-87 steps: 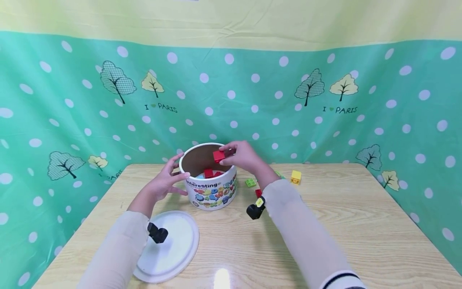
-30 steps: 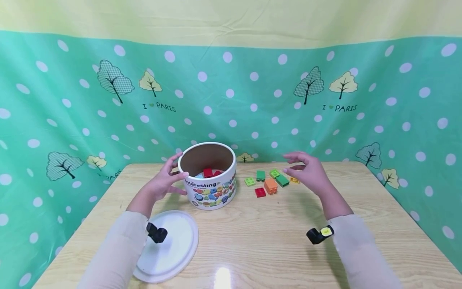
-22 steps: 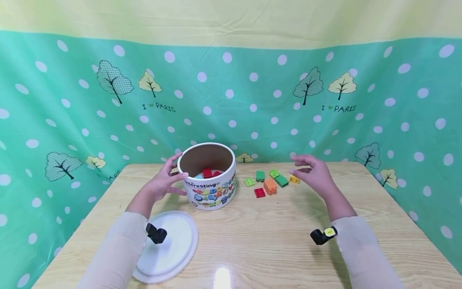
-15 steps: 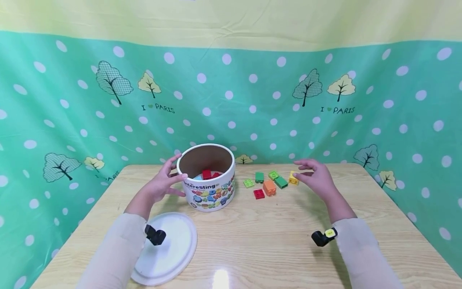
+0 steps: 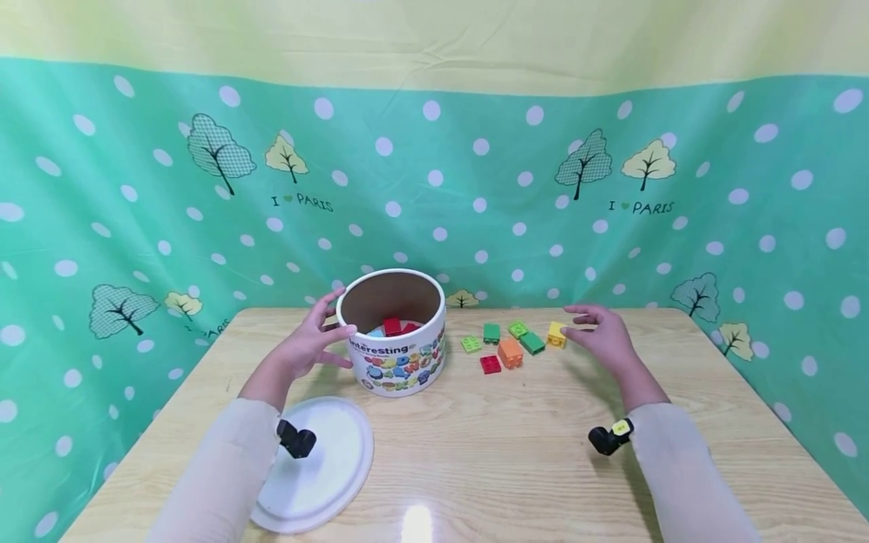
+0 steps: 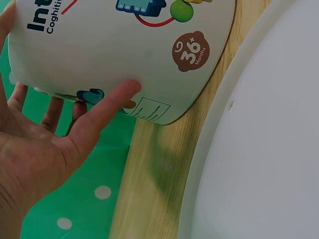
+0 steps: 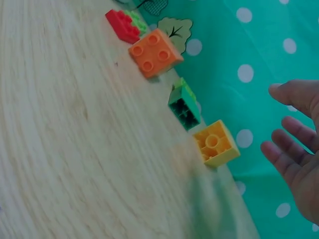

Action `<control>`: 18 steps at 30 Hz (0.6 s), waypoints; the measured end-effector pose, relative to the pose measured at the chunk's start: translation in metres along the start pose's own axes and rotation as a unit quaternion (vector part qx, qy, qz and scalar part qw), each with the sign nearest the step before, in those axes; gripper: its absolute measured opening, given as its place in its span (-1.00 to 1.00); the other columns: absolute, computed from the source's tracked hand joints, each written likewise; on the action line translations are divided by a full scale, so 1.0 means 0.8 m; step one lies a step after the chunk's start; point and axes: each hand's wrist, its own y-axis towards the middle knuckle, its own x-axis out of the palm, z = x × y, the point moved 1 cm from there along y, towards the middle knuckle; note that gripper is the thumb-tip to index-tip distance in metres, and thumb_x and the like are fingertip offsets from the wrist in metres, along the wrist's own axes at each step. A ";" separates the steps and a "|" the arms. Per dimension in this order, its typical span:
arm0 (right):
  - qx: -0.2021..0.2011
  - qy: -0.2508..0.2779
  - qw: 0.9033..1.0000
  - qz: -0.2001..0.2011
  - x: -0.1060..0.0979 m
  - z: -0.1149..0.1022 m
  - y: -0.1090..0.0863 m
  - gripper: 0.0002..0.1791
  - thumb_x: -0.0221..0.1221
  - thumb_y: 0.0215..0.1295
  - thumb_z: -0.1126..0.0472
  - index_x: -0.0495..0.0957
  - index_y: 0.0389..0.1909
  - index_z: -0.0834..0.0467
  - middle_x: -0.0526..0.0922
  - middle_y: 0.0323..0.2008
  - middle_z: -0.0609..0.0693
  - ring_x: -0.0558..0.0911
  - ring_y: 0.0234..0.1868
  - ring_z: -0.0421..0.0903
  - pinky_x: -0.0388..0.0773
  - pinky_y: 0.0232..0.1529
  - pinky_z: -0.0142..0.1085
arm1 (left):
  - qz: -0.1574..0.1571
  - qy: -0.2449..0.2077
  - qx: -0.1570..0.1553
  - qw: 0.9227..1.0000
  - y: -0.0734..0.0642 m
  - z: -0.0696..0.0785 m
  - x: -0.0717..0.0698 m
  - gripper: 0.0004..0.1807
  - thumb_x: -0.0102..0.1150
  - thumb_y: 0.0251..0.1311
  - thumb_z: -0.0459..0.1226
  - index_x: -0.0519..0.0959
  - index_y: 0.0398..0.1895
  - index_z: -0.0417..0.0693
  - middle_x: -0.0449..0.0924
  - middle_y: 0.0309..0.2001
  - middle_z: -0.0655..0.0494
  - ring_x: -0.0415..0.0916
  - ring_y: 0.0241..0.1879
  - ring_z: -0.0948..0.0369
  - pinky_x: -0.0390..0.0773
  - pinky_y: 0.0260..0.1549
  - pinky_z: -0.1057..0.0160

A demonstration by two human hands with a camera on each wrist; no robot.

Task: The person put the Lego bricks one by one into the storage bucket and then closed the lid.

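Observation:
A white printed bucket (image 5: pixel 400 369) stands lidless at the back of the table, with red and light-blue blocks (image 5: pixel 391 326) inside. My left hand (image 5: pixel 304 348) rests spread against its left side, fingers at the rim and side. The left wrist view shows the thumb extended along the printed wall. My right hand (image 5: pixel 606 341) hovers just right of a yellow building block (image 5: pixel 557 335), fingers apart and nothing held. In the right wrist view, this block lies tipped with its hollow underside showing, left of the fingers.
Left of the yellow block lie green blocks (image 5: pixel 532 344), an orange block (image 5: pixel 511 353), a flat red block (image 5: pixel 490 364) and lime-green blocks (image 5: pixel 471 344). The round white lid (image 5: pixel 326 460) lies under my left forearm. A polka-dot curtain (image 5: pixel 475 226) hangs behind the table.
Earlier my right hand held a red block over the bucket; it has since let go and moved right, past the yellow block, now uncovered. My left hand has stayed at the bucket.

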 end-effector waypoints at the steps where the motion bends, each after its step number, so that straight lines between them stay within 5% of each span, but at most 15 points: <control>1: 0.004 -0.002 1.000 -0.001 0.001 0.002 0.002 -0.46 0.29 0.27 0.22 0.45 0.27 0.19 0.38 0.24 0.29 0.42 0.21 0.29 0.55 0.10 0.08 | 0.000 0.000 -0.001 1.000 0.000 0.000 0.000 0.00 0.26 0.27 -0.24 -0.22 0.55 0.33 -0.22 0.50 -0.16 -0.09 0.41 -0.31 0.62 -0.24 -0.28; 5: 0.012 -0.005 1.000 -0.006 0.004 0.009 0.007 -0.45 0.28 0.27 0.23 0.44 0.28 0.18 0.38 0.26 0.30 0.40 0.23 0.28 0.54 0.11 0.08 | 0.001 -0.003 0.000 1.000 0.000 0.001 0.001 0.00 0.25 0.27 -0.25 -0.21 0.56 0.33 -0.22 0.50 -0.17 -0.08 0.41 -0.31 0.62 -0.24 -0.29; 14: 0.028 0.022 0.999 -0.042 0.011 0.038 0.015 -0.37 0.29 0.26 0.24 0.37 0.35 0.18 0.01 0.49 0.21 0.27 0.34 0.27 0.45 0.20 0.10 | 0.000 0.004 -0.007 1.000 -0.001 0.000 0.002 0.00 0.26 0.26 -0.24 -0.22 0.55 0.32 -0.24 0.50 -0.19 -0.08 0.40 -0.32 0.62 -0.24 -0.28; 18: 0.033 0.025 0.999 -0.035 0.013 0.041 0.017 -0.40 0.28 0.26 0.25 0.39 0.33 0.19 0.07 0.48 0.19 0.28 0.33 0.26 0.46 0.19 0.09 | 0.000 0.007 -0.002 1.000 0.000 0.001 0.001 0.00 0.26 0.27 -0.24 -0.22 0.55 0.30 -0.24 0.50 -0.19 -0.10 0.40 -0.32 0.61 -0.24 -0.29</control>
